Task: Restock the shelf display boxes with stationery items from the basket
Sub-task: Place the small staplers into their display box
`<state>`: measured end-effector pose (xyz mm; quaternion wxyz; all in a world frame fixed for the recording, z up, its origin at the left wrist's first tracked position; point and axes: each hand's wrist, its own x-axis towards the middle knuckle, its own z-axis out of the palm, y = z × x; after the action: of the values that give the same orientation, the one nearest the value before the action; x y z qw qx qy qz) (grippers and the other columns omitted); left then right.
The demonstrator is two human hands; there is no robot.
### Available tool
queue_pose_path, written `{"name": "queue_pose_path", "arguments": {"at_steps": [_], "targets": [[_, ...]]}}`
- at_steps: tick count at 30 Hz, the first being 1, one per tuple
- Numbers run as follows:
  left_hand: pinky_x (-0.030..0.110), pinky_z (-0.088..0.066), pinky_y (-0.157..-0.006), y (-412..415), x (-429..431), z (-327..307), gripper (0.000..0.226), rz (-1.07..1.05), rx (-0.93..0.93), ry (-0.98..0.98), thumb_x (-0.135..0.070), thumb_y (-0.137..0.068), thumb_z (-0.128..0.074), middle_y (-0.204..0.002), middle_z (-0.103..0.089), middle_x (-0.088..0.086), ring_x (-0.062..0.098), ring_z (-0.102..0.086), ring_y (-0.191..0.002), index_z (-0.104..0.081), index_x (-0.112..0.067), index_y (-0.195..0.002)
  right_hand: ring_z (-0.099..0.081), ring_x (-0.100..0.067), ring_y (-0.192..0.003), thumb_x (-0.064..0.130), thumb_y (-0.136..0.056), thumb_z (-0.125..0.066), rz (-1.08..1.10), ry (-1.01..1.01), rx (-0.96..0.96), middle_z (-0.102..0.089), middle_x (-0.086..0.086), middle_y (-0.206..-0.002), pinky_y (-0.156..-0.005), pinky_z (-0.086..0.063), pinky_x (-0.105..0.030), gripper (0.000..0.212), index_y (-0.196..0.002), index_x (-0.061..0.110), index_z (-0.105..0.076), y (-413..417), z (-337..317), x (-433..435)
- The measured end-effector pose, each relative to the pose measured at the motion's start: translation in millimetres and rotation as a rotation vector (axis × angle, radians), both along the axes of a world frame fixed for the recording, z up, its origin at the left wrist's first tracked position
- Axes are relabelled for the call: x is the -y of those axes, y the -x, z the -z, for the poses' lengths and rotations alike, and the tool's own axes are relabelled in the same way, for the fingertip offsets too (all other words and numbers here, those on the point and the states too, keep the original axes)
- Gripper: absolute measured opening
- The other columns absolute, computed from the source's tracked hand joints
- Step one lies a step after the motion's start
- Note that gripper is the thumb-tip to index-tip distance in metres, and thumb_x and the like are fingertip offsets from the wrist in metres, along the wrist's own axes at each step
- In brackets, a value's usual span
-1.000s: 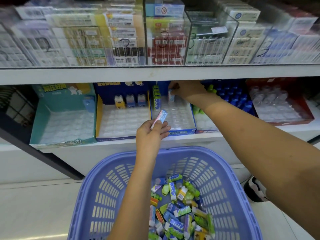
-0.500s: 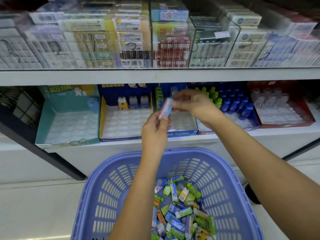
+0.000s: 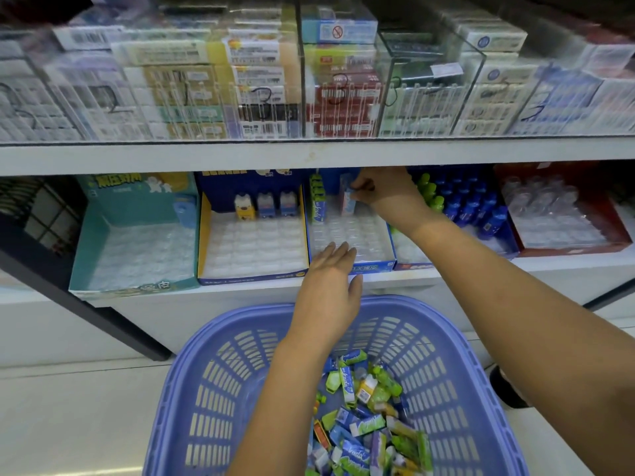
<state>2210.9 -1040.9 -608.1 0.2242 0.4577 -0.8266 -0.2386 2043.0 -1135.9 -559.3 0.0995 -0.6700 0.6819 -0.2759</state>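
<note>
Nearest the viewer, a lilac slatted basket (image 3: 213, 389) sat below the shelving. A loose heap of small wrapped stationery items (image 3: 364, 424), mostly green, blue and white, lay in its bottom. To the right of it, a dark shoe (image 3: 505, 389) showed on the pale floor (image 3: 68, 424).

Above the basket's far rim, the left hand (image 3: 330, 286) was held palm down with its fingers straight and close together. It held nothing, and its fingertips lay over the front wall of the blue display box (image 3: 372, 267). Whether they touched the box could not be told.

Farther in, on the lower shelf (image 3: 412, 280), the right hand (image 3: 385, 194) reached to the rear of the same box. Its fingers pinched one pale blue-and-red pack (image 3: 347, 201), held upright at the back row of the clear cell tray. A column of green packs (image 3: 318, 201) stood at the tray's left edge.

Left of this box stood a navy-and-yellow box (image 3: 254, 274) with three small figure-shaped items (image 3: 264, 204) at its rear, then a teal box (image 3: 137, 286). Right of it stood a box of green and blue bottles (image 3: 470, 204), then a red box (image 3: 610, 214).

Farthest back, the upper shelf (image 3: 206, 156) carried stacked cartons (image 3: 261, 97) behind clear dividers.
</note>
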Motion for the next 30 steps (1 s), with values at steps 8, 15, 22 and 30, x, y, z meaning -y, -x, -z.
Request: {"name": "queue_pose_path", "arguments": {"at_steps": [8, 15, 22, 30], "targets": [[0.02, -0.04, -0.099, -4, -18, 3, 0.03, -0.077, -0.404, 0.066, -0.024, -0.099, -0.044, -0.125, -0.062, -0.001, 0.009, -0.053, -0.118, -0.063, -0.013, -0.12, -0.055, -0.028, -0.11, 0.019, -0.093, -0.052, 0.009, -0.154, -0.251, -0.061, -0.013, -0.121, -0.088, -0.041, -0.027, 0.028, -0.116, 0.008, -0.063, -17, -29, -26], [0.035, -0.051, -0.064, -15, -47, 85, 0.021, -0.095, -0.096, -0.323, -0.023, -0.095, -0.048, -0.073, -0.068, 0.007, 0.021, -0.062, -0.067, -0.065, -0.014, -0.087, -0.058, -0.019, -0.067, 0.016, -0.081, -0.069, -0.058, -0.289, 0.073, -0.062, -0.004, -0.072, -0.062, -0.042, -0.029, 0.051, -0.122, 0.022, -0.039, -42, 35, -147], [0.036, -0.041, -0.069, -31, -77, 167, 0.022, 0.009, 0.319, -0.784, -0.018, -0.097, -0.043, -0.082, -0.054, 0.019, 0.026, -0.048, -0.072, -0.05, -0.01, -0.077, -0.053, -0.007, -0.066, 0.019, -0.09, -0.059, -0.162, -0.176, 0.102, -0.055, 0.005, -0.112, -0.066, -0.045, -0.027, 0.053, -0.137, 0.026, -0.035, -58, 104, -194], [0.034, -0.04, -0.067, -7, -60, 183, 0.024, -0.173, 0.3, -0.731, -0.011, -0.088, -0.052, -0.098, -0.066, 0.027, 0.037, -0.061, -0.095, -0.054, -0.007, -0.065, -0.056, -0.03, -0.088, 0.016, -0.087, -0.063, -0.337, -1.009, -0.402, -0.059, -0.015, -0.102, -0.076, -0.048, -0.038, 0.019, -0.103, 0.006, -0.059, -57, 184, -204]]}}
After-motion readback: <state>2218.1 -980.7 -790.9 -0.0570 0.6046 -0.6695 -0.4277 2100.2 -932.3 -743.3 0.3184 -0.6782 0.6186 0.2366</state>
